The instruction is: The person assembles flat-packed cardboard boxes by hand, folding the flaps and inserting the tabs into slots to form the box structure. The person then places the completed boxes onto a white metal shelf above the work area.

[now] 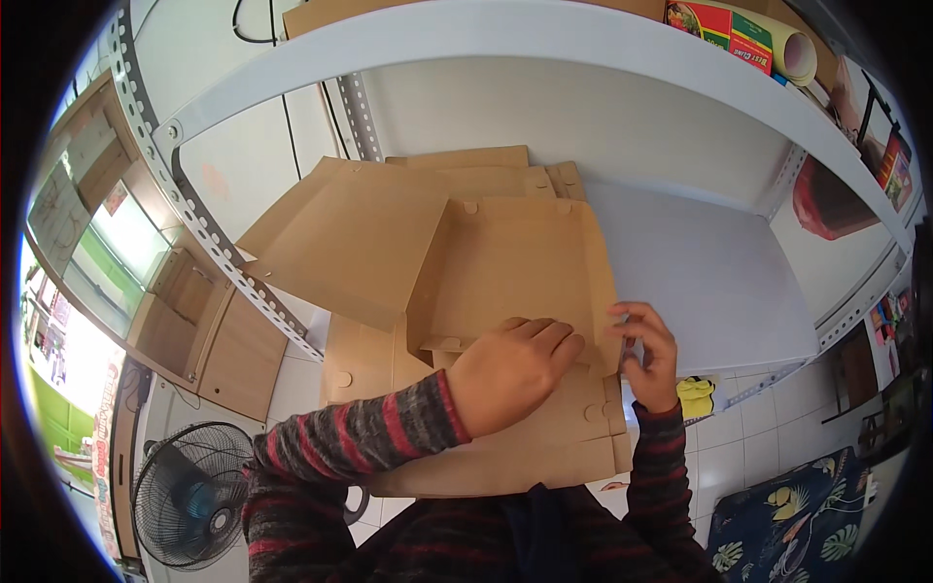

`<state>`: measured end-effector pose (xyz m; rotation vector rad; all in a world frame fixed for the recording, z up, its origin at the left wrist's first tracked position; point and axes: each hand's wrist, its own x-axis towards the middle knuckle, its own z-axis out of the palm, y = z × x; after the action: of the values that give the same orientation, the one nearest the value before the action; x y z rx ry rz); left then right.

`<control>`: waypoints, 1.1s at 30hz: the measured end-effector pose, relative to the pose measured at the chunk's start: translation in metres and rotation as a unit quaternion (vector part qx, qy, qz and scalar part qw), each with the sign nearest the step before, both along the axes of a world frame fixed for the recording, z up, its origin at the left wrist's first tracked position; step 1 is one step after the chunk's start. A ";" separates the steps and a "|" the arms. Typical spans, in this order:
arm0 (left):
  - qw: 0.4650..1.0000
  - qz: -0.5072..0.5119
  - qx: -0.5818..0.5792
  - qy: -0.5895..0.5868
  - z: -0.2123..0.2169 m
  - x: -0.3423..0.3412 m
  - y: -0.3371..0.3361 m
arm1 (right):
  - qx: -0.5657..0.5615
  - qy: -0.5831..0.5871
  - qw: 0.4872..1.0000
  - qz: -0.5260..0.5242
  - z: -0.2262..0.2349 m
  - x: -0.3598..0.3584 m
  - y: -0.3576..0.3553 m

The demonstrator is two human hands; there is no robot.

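Working with both hands at the front right corner of an open brown cardboard box (pixel 515 267), lying on top of layered flat cardboard (pixel 544 462) in the middle of the view. Reaching across from the lower left with the left hand (pixel 517 374), keeping its back uppermost over the box's front edge. Bending the left fingers together and downward near the corner, hiding the tips, and so leaving unclear any hold on the card. Curving the right hand (pixel 648 355) half open at the front end of the box's right wall, with thumb and fingers apart. Bringing the right fingertips close against the wall's outer edge, seemingly touching rather than clamping.

Spreading out from the box's left side, a wide brown panel (pixel 340 233), slanting toward the perforated metal post (pixel 209 209). Lying behind, more brown card (pixel 466 155), partly covered by the box. Showing bare to the right, the pale grey shelf (pixel 690 277). Crossing overhead, a bowed-looking white beam (pixel 544 44), and above it at the right, a red and green carton (pixel 724 34) beside a pale roll (pixel 797 58).

Wearing striped sleeves (pixel 355 442) in grey, black and red on both arms. Standing at the lower left, a black wire-caged fan (pixel 199 496), near a wooden cabinet (pixel 224 340). Showing at the lower right, dark blue leaf-patterned fabric (pixel 787 515) and, nearer the shelf, something yellow (pixel 695 396) above the tiled floor (pixel 763 437).
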<state>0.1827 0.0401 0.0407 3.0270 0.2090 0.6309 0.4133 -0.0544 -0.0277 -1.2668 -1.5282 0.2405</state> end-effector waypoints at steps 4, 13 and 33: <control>0.997 0.009 0.010 0.079 -0.020 0.019 0.020 | 0.015 -0.065 0.998 -0.016 -0.010 0.000 -0.002; 0.997 -0.065 0.011 -0.026 -0.056 0.003 0.023 | -0.042 0.094 0.992 0.077 -0.020 0.017 0.001; 0.947 0.000 -0.283 -0.149 -0.045 0.015 0.027 | 0.062 -0.102 0.991 -0.063 0.007 -0.031 0.016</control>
<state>0.1975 0.0674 -0.0040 2.3509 0.3127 0.8445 0.3819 -0.0380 -0.0208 -1.3134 -1.6007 -0.0672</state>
